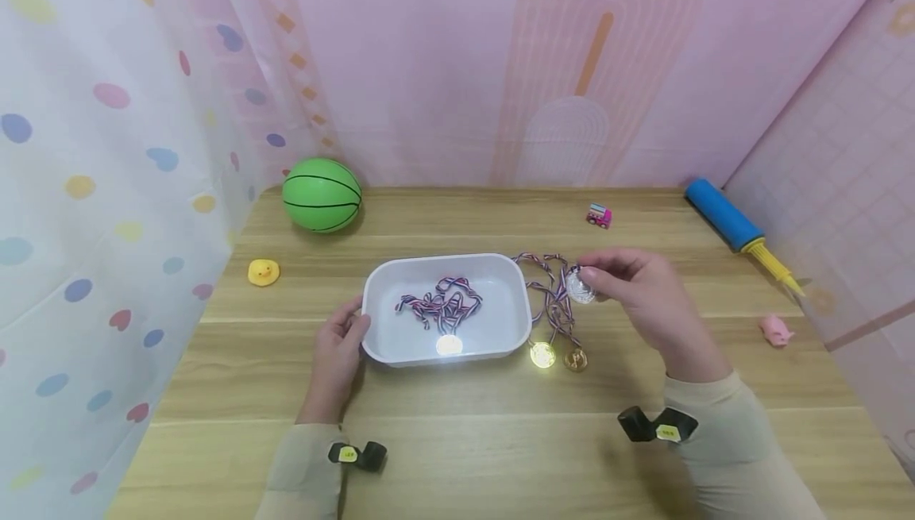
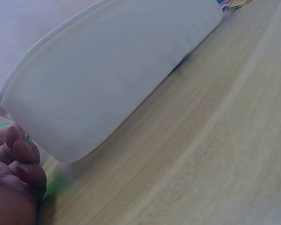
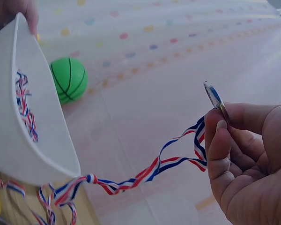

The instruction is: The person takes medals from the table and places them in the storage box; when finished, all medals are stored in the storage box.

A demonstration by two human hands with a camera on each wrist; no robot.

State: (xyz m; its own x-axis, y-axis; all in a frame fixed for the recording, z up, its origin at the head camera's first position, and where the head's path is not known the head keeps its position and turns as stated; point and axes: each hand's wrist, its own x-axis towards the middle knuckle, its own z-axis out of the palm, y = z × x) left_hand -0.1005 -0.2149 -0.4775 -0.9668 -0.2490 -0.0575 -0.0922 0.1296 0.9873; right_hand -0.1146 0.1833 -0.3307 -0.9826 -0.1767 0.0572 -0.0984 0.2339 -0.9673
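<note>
The right hand (image 1: pixel 643 294) pinches a silver medal (image 1: pixel 581 286) between thumb and fingertips, lifted just above the wooden table (image 1: pixel 643 456), right of the white plastic tray (image 1: pixel 500 266). Its striped ribbon (image 3: pixel 145 173) trails down toward the tray. The left hand (image 1: pixel 339 349) grips the tray's left rim. Another medal (image 1: pixel 449 344) lies inside the tray; two gold medals (image 1: pixel 557 357) lie just beside it.

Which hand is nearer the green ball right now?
Left. The left hand grips the white tray's left end, below the green ball. The right hand, pinching a silver medal, is across the tray, farther away.
</note>
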